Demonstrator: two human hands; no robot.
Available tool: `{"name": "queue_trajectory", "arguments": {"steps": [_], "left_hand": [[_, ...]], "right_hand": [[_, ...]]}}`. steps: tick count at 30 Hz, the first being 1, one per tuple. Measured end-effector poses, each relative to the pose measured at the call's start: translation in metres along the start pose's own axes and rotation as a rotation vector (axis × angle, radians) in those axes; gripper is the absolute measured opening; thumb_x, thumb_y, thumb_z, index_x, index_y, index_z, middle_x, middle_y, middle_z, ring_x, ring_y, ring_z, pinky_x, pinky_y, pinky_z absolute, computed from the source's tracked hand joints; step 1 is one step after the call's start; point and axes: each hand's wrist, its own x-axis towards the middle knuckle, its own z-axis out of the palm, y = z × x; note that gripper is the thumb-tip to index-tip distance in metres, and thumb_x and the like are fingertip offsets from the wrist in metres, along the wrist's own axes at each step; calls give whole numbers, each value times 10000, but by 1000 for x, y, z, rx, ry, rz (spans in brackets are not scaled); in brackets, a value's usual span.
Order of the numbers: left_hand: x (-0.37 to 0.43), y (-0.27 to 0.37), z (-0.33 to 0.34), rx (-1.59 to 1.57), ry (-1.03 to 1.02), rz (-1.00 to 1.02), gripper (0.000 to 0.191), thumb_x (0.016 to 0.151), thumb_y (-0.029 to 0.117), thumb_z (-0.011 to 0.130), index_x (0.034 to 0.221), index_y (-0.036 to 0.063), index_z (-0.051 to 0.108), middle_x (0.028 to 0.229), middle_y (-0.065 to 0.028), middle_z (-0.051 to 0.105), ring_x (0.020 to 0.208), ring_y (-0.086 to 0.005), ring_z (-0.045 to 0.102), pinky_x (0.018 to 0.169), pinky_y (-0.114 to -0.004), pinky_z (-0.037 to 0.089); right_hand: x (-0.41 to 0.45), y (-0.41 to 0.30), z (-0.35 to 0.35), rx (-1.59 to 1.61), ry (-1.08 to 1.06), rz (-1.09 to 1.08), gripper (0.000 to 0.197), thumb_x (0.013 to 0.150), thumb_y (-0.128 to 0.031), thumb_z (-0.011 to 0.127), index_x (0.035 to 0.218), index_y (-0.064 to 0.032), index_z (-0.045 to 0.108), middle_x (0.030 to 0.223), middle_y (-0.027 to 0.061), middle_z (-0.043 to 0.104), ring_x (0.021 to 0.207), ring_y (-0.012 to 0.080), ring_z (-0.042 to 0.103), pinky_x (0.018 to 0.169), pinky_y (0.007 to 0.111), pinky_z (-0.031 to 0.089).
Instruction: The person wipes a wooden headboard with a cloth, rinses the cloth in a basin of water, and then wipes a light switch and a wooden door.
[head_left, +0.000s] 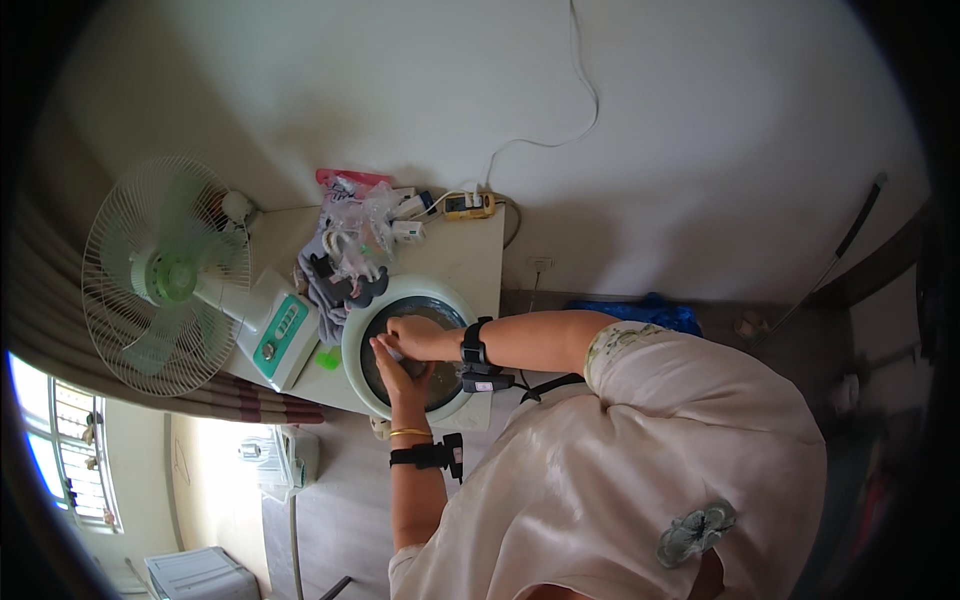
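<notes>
A pale green basin (439, 286) with murky water (442, 379) in its dark interior stands on a white table. Over the water my left hand (400, 379), palm turned up, is wrapped round a small greyish wet item (411, 365), which looks like cloth. My right hand (416, 337) is curled into a fist against it, the fingers of both hands meeting. Much of the item is hidden by the hands. A black strap with a small device is on each wrist, and a gold bangle (410, 432) circles the left one.
A standing fan (285, 337) is left of the basin. Grey cloth (330, 315), plastic bags (360, 225) and small boxes (409, 231) lie behind it. A yellow power strip (469, 205) sits by the wall. A blue plastic bag (652, 311) lies on the floor.
</notes>
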Motion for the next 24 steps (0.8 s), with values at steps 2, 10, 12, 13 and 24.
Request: {"name": "queue_trajectory", "arguments": {"steps": [2,10,12,13,24], "left_hand": [[-2,7,5,-106,-96,-48,591,811,686,424,1154,214,521,1159,-38,542,1020,-207,539,769,-400,475],[3,-1,-5,-343,-305,-60,456,872,561,400,1042,160,536,1023,-47,569,915,-193,558,748,-369,476],[11,-10,-2,-351,-323,-66,439,883,540,393,1020,150,539,991,-47,574,891,-190,562,729,-363,480],[16,-14,-4,-347,-324,-61,431,888,529,389,1009,144,541,975,-47,576,879,-188,564,719,-360,482],[29,-31,42,2,-260,78,436,899,505,371,899,110,556,847,-38,572,752,-184,568,617,-330,472]], "right_hand": [[4,-1,-2,4,66,-226,340,856,-363,529,833,-32,608,841,167,615,791,359,592,691,442,460],[-36,-40,-34,-465,57,-503,454,815,-484,545,781,-32,582,805,179,555,713,345,578,634,444,462],[-35,-35,-31,-419,66,-436,422,831,-453,534,774,-37,581,786,175,555,687,346,582,619,442,463],[-34,-34,-29,-360,56,-382,392,847,-422,523,767,-42,580,767,171,555,662,348,586,604,441,463],[-56,-7,-75,-150,226,-176,320,843,-293,510,677,-44,623,663,147,621,680,358,610,609,441,476]]}}
